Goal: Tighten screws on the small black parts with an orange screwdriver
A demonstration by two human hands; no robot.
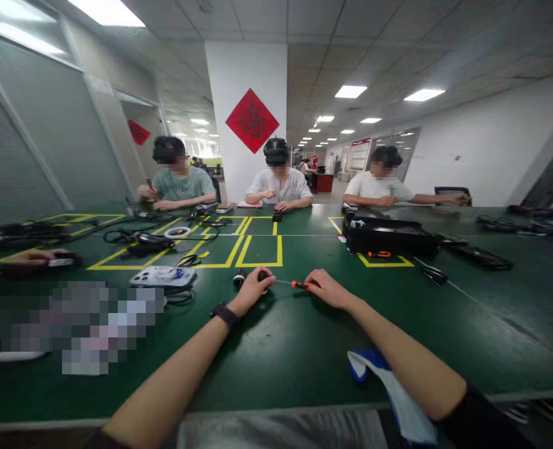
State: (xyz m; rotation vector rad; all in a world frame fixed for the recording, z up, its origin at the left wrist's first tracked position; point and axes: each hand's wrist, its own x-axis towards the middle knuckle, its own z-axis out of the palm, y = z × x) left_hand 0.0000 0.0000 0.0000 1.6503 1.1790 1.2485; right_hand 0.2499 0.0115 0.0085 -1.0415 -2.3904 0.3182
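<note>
My right hand (326, 288) is closed on the orange and black handle of a screwdriver (299, 285). The thin shaft points left, and its tip meets or lies close to my left hand (254, 288). Between the fingers of that left hand sits a small black part (262, 275), mostly hidden, so its kind cannot be made out. Just left of these fingers a small round black piece with a white ring (239, 279) rests on the green table (276, 368). A dark watch strap is around my left wrist.
Left of my hands lies a phone (164, 276) near coiled cables (138, 242). A black open case (391, 236) stands at the right, beyond my right hand. A blue and white cloth (388, 374) hangs over the near edge. Three people sit across the table; another person's hand (33, 257) is at far left.
</note>
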